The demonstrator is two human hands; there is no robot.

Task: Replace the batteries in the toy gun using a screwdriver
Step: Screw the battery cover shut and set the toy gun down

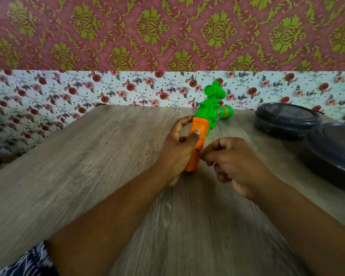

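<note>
A toy gun with a green body and an orange grip stands on the wooden table, its barrel pointing away to the right. My left hand grips the orange handle, thumb pressed on its upper face. My right hand is just right of the handle, its fingers curled with the tips pinched together at the handle's side. What those fingertips pinch is hidden. No screwdriver or batteries show.
Two dark round lidded containers stand at the table's right side, one further back and one nearer the edge. A floral wall runs behind the table. A patterned blue cloth shows at the bottom left.
</note>
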